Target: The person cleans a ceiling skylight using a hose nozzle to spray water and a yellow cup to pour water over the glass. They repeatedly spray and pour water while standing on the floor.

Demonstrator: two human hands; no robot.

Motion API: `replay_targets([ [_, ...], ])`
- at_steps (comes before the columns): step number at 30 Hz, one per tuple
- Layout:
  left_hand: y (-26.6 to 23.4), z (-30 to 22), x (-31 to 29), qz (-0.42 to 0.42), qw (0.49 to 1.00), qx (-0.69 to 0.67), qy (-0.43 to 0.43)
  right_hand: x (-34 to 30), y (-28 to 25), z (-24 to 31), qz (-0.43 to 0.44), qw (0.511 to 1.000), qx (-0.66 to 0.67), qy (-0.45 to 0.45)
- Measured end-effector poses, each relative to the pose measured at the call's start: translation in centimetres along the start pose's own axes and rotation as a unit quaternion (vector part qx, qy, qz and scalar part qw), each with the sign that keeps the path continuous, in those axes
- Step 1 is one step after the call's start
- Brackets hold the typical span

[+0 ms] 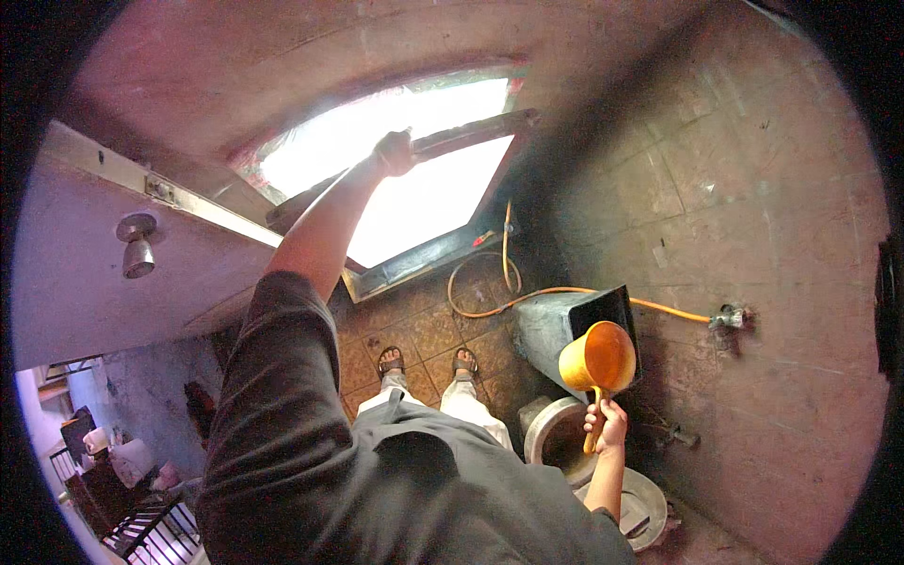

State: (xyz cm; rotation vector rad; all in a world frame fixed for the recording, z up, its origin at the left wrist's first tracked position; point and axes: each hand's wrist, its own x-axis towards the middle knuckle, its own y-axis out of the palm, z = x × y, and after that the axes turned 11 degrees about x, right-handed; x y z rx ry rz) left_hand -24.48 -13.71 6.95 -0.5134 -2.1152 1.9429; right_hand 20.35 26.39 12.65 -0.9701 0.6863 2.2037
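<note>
My left hand [395, 153] is raised far ahead, its fingers closed against the dark crossbar [471, 134] of a glaring bright window. Backlight hides whether anything small is in that fist. At the right, my right hand [610, 426] grips the handle of an orange plastic water dipper [603, 358]. The dipper's round mouth faces up toward me; inside, its orange wall shows, and I cannot tell if it holds water. Just behind the dipper, the open end of a tall dark bin [556, 320] shows.
An orange hose [574, 291] runs from a wall tap [730, 318] and loops on the brown tiles. Beside my right arm sit a round pale-rimmed tub [539, 435] and a basin [656, 499]. A door [75, 254] with a knob stands at left, stained walls around.
</note>
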Motion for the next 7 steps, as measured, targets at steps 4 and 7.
replay_targets([
  [4,-2.7,4.4,-6.1,-0.009,0.998,-0.035,-0.05,1.1,2.4,0.1,0.026,0.997,-0.079,0.002],
  [7,-0.7,9.4,-8.8,-0.054,0.989,0.005,-0.136,4.8,5.0,0.3,0.069,0.979,-0.19,-0.006],
])
